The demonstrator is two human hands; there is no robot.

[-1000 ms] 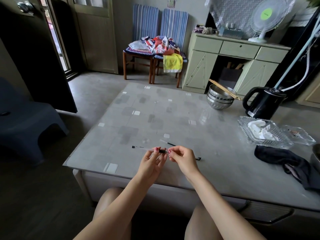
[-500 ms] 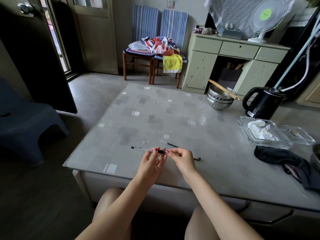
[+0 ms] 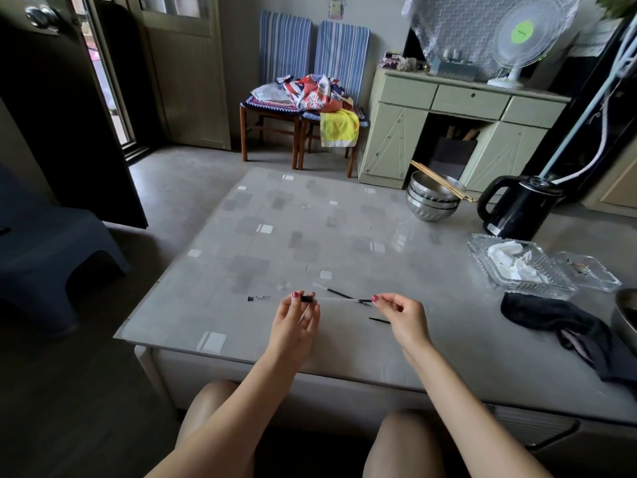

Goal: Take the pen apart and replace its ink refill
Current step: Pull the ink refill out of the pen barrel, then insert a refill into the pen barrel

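- The clear plastic pen barrel with a black grip end [image 3: 307, 299] is pinched at that end between the thumb and fingertips of the left hand [image 3: 294, 322], just above the grey patterned glass-topped table [image 3: 262, 215]
- The thin ink refill, pale with a dark end [image 3: 348, 299], is pinched at its dark end by the right hand [image 3: 401, 313]; it is judged to be partly drawn out of the barrel, though whether it is fully free cannot be told
- 1 small black part with a short pin [image 3: 258, 298] is seen lying on the table to the left of the hands, so the dismantling is judged to be well begun
- A second slim refill with a dark section [image 3: 332, 291] lies just beyond the hands, and a short black piece [image 3: 378, 320] lies near the right wrist
- Left to do, by judgement: the new refill is to be inserted and the pen closed up
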